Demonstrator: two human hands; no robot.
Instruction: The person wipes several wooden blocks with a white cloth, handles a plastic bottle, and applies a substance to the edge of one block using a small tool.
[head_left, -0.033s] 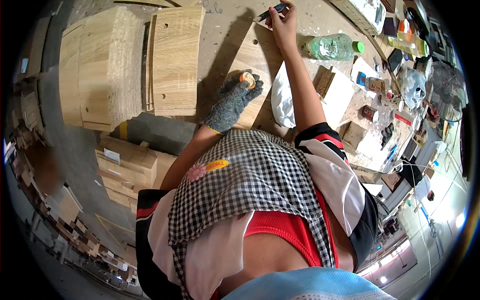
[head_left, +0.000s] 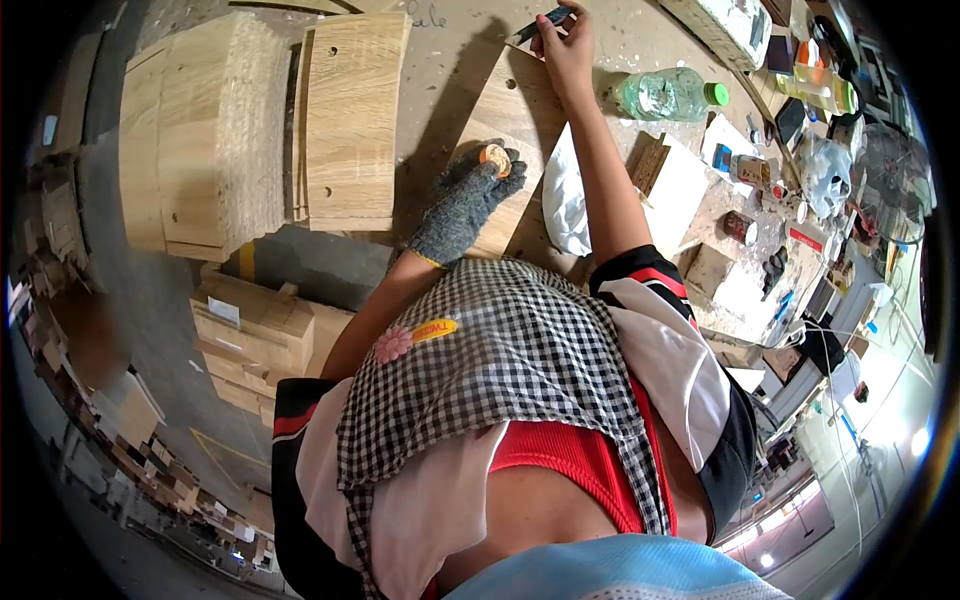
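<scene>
My left hand (head_left: 465, 200), in a grey knitted glove, is closed around a small round orange-rimmed tub (head_left: 495, 158) with light brown stuff in it. That hand rests over a wood-grain board (head_left: 500, 115) with a dark hole near its far end. My bare right hand (head_left: 567, 45) is stretched to the far end of the board. Its fingers pinch a small dark flat tool (head_left: 538, 27), whose tip sits by the board's far edge. Exactly what kind of tool it is, I cannot tell.
Stacked wood-grain boards (head_left: 350, 120) and a thicker pile (head_left: 200, 140) stand to the left. Right of my forearm lie a green-capped plastic bottle (head_left: 670, 95), a white bag (head_left: 567, 200) and wood offcuts (head_left: 652, 165). Cans and tools clutter the far right; more boards (head_left: 255, 325) sit lower left.
</scene>
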